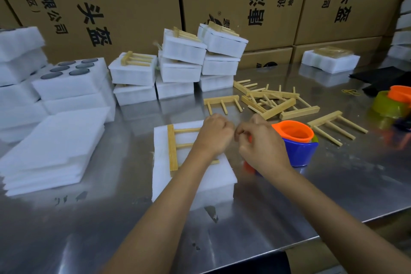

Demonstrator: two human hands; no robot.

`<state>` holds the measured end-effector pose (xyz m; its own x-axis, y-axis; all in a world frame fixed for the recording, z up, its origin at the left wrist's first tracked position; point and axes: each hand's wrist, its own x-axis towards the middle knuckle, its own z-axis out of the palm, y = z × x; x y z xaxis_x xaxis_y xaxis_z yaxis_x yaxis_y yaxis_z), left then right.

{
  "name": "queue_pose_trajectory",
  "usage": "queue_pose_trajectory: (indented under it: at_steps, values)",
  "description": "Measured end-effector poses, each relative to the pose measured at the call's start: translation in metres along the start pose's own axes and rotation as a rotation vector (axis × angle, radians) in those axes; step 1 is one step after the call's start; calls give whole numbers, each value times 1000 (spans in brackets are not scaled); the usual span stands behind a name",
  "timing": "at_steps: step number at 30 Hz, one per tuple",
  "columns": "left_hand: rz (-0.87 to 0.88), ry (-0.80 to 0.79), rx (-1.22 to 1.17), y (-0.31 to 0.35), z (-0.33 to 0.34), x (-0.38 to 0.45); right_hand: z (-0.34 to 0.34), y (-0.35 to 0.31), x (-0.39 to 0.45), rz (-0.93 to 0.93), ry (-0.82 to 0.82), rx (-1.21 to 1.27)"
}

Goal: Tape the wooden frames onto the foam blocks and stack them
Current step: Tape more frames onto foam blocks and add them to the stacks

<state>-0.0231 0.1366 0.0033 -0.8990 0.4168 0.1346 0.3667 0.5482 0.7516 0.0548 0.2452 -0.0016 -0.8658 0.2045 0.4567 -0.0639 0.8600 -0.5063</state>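
Head view: two hands meet over a foam block, likely starting a strip of tape

Head cam looks down at a steel table (278, 202). Near its front edge, center, sits a white foam block (195, 176) w/ a wooden frame (173, 147) lying flat on top, bar to the left, pegs pointing right. Left hand (214, 134) hovers over the pegs, fingers curled tight. Right hand (259, 140) is just beside it, fingertips pinched; the tape itself is too fine to see, so can't tell what either holds. Just beside the right hand is a blue-and-orange tape dispenser (297, 142), close for quick pulls. Probably the hands are drawing tape out to fix the frame.

Toward the back edge, finished blocks (184, 67) are stacked in leaning piles by cardboard boxes (124, 2). Loose frames (275, 101) lie in a heap mid-right, within reach. Flat foam sheets (55, 151) are piled at the left edge
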Motion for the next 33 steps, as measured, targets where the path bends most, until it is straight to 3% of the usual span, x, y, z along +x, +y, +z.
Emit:
queue_pose_trajectory:
  at_steps: [6, 11, 15, 19, 21, 23, 25, 26, 29, 33]
  values:
    - [-145, 232, -459, -2, -11, -1, 8, 5, -5, 4, -180, -92]
    - [-167, 294, -605, 2, -16, -3, 23, 4, -14, 21, -378, 117]
    - [-145, 301, -774, 6, -23, -6, 29, 10, -18, 135, -397, 283]
    - [-169, 276, -1113, 2, -43, -22, 33, 9, -20, 237, -356, 388]
    - [-133, 364, -1076, -4, -58, -35, 35, 2, -23, 366, -293, 573]
    - [-127, 567, -919, -16, -73, -50, 36, -6, -26, 520, -321, 806]
    - [-234, 723, -721, -38, -82, -66, 38, -16, -27, 654, -380, 920]
    - [-323, 709, -670, -49, -81, -75, 39, -21, -26, 698, -386, 925]
    - [-565, 444, -638, -62, -64, -95, 46, -30, -25, 689, -342, 889]
    - [-508, 471, -755, -67, -56, -107, 50, -36, -35, 448, -297, 860]
